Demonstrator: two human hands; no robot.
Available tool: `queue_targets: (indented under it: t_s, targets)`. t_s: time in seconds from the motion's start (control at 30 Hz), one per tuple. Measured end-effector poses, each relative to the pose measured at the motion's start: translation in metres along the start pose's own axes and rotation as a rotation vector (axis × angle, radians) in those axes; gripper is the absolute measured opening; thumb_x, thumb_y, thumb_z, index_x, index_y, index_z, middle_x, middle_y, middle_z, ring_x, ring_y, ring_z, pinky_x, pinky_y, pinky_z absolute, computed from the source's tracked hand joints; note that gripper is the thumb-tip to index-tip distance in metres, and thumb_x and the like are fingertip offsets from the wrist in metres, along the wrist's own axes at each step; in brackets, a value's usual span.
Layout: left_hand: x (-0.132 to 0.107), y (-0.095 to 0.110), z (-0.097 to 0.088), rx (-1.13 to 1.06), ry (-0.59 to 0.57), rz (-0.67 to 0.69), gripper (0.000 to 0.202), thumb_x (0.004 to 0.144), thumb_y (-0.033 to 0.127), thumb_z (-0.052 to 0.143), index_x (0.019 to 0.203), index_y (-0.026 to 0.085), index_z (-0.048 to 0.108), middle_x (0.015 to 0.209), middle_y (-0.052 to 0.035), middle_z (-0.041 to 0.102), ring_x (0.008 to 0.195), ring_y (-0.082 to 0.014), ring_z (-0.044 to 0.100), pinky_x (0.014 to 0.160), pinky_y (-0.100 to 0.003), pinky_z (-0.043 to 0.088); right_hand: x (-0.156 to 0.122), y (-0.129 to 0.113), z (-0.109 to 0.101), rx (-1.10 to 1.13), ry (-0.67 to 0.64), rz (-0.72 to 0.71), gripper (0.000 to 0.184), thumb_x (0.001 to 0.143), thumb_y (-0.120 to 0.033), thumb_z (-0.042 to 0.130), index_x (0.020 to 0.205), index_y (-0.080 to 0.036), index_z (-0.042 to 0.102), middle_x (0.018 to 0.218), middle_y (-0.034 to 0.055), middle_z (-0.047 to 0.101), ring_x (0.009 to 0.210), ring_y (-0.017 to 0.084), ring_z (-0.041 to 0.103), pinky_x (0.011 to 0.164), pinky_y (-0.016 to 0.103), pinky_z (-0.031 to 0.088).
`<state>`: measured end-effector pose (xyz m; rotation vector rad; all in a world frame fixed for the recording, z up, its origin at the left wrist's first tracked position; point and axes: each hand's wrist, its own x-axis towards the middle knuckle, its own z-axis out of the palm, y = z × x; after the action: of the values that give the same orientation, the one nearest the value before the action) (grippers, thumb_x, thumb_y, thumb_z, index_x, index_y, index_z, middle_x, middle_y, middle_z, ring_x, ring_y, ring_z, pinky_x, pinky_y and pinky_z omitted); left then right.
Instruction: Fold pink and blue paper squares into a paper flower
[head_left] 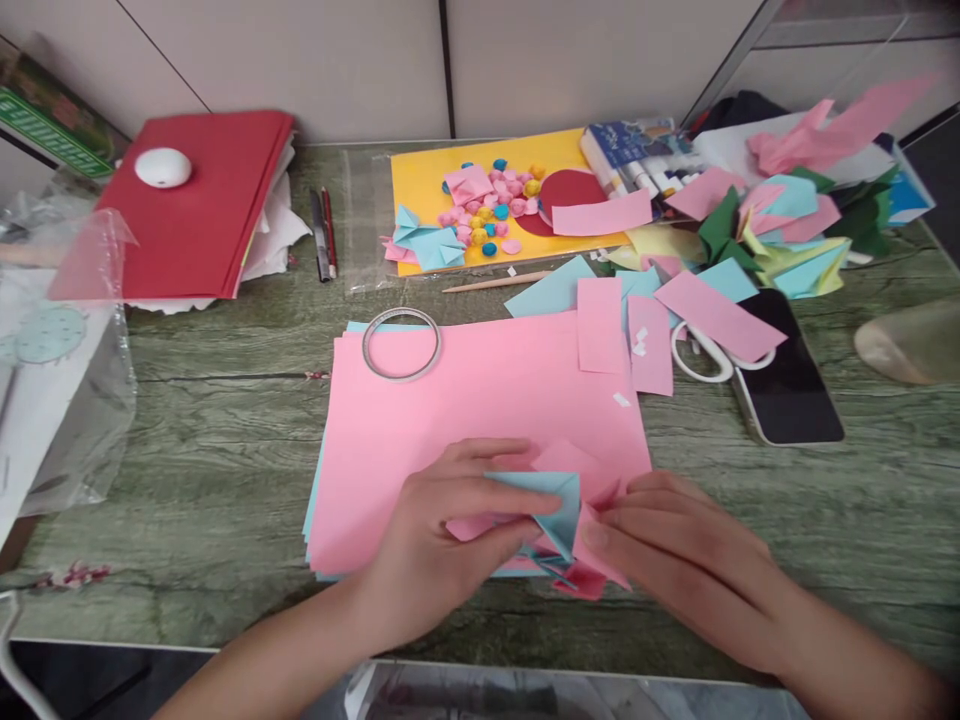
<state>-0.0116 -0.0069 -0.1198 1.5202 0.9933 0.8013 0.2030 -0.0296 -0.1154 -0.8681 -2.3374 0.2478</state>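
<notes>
Left hand (450, 525) pinching light-blue paper triangle (568, 515), right hand (694, 560) pinching folded pink paper (594, 562), near tabletop (187, 600) front edge; I'd squeeze lightly.

A wooden-looking table (225, 440) with a mottled grey-green grain fills most of the view, its surface marked by dark crack-like lines and small reddish floral patterns (75, 575). A thin pale edge (187, 649) runs along its near side, with a dark area below at the near left. Behind the far side stands a smooth, pale grey partition (337, 60), split near the middle by a dark vertical seam (447, 70). Toward the far right, a slanting grey strip (735, 60) borders another panel. The light is soft and even.
</notes>
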Motion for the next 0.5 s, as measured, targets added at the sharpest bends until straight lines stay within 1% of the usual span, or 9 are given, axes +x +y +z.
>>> queue_targets:
  t_s: [0.07, 0.1, 0.17, 0.2, 0.27, 0.33, 0.4, 0.5]
  targets:
    - [-0.0006, 0.0003, 0.0001, -0.045, -0.023, -0.063, 0.022, 0.071, 0.011, 0.067, 0.088, 0.023, 0.073, 0.091, -0.0060, 0.073, 0.106, -0.0233, 0.059, 0.090, -0.037, 0.050, 0.0002, 0.0002, 0.0006, 0.097, 0.054, -0.006, 0.023, 0.090, -0.011, 0.038, 0.096, -0.012, 0.060, 0.081, 0.0038, 0.063, 0.082, 0.012, 0.060, 0.076, 0.026, 0.052]
    - [-0.0009, 0.0003, 0.0001, -0.076, -0.041, -0.094, 0.022, 0.071, 0.010, 0.067, 0.088, 0.024, 0.073, 0.090, -0.0055, 0.073, 0.105, -0.0228, 0.061, 0.090, -0.037, 0.050, 0.0003, 0.0003, 0.0012, 0.131, 0.048, 0.010, 0.022, 0.090, -0.010, 0.038, 0.097, -0.012, 0.060, 0.082, 0.0039, 0.063, 0.082, 0.012, 0.060, 0.076, 0.026, 0.052]
    - [-0.0015, 0.0001, -0.0001, -0.126, -0.061, -0.144, 0.022, 0.072, 0.010, 0.066, 0.088, 0.023, 0.073, 0.090, -0.0051, 0.073, 0.103, -0.0223, 0.062, 0.090, -0.035, 0.051, 0.0002, 0.0007, 0.0030, 0.130, 0.006, 0.035, 0.022, 0.090, -0.010, 0.039, 0.097, -0.012, 0.060, 0.083, 0.0034, 0.064, 0.083, 0.012, 0.060, 0.076, 0.027, 0.052]
    - [-0.0015, -0.0001, -0.0002, -0.138, -0.061, -0.159, 0.022, 0.071, 0.009, 0.066, 0.087, 0.023, 0.074, 0.092, -0.0053, 0.073, 0.103, -0.0223, 0.061, 0.090, -0.035, 0.051, 0.0000, 0.0010, 0.0043, 0.123, 0.021, 0.032, 0.022, 0.090, -0.011, 0.039, 0.097, -0.012, 0.060, 0.083, 0.0031, 0.063, 0.083, 0.012, 0.060, 0.075, 0.026, 0.052]
    - [-0.0014, -0.0009, -0.0004, -0.152, -0.042, -0.169, 0.021, 0.070, 0.009, 0.068, 0.085, 0.023, 0.074, 0.094, -0.0062, 0.072, 0.101, -0.0221, 0.062, 0.085, -0.033, 0.053, -0.0006, 0.0018, 0.0066, 0.110, 0.094, 0.000, 0.022, 0.090, -0.011, 0.039, 0.096, -0.012, 0.060, 0.082, 0.0026, 0.063, 0.082, 0.011, 0.060, 0.073, 0.024, 0.052]
    - [-0.0011, -0.0018, -0.0006, -0.174, -0.041, -0.186, 0.019, 0.070, 0.011, 0.069, 0.085, 0.022, 0.074, 0.090, -0.0073, 0.072, 0.088, -0.0199, 0.065, 0.074, -0.029, 0.055, -0.0007, 0.0020, 0.0072, 0.110, 0.144, -0.023, 0.022, 0.090, -0.011, 0.039, 0.095, -0.012, 0.060, 0.081, 0.0028, 0.063, 0.081, 0.011, 0.060, 0.072, 0.024, 0.052]
    - [-0.0010, -0.0024, -0.0005, -0.217, -0.067, -0.213, 0.018, 0.071, 0.013, 0.068, 0.086, 0.021, 0.074, 0.083, -0.0070, 0.071, 0.076, -0.0174, 0.065, 0.066, -0.027, 0.055, 0.0003, 0.0013, 0.0051, 0.119, 0.105, -0.014, 0.022, 0.090, -0.010, 0.038, 0.096, -0.010, 0.059, 0.081, 0.0039, 0.064, 0.082, 0.012, 0.061, 0.074, 0.026, 0.052]
    - [-0.0013, -0.0023, 0.0002, -0.288, -0.096, -0.255, 0.018, 0.072, 0.013, 0.067, 0.087, 0.021, 0.073, 0.082, -0.0060, 0.073, 0.076, -0.0176, 0.067, 0.068, -0.028, 0.056, 0.0036, -0.0006, -0.0003, 0.122, 0.013, 0.014, 0.023, 0.091, -0.009, 0.037, 0.096, -0.012, 0.059, 0.080, 0.0046, 0.065, 0.082, 0.013, 0.061, 0.075, 0.028, 0.053]
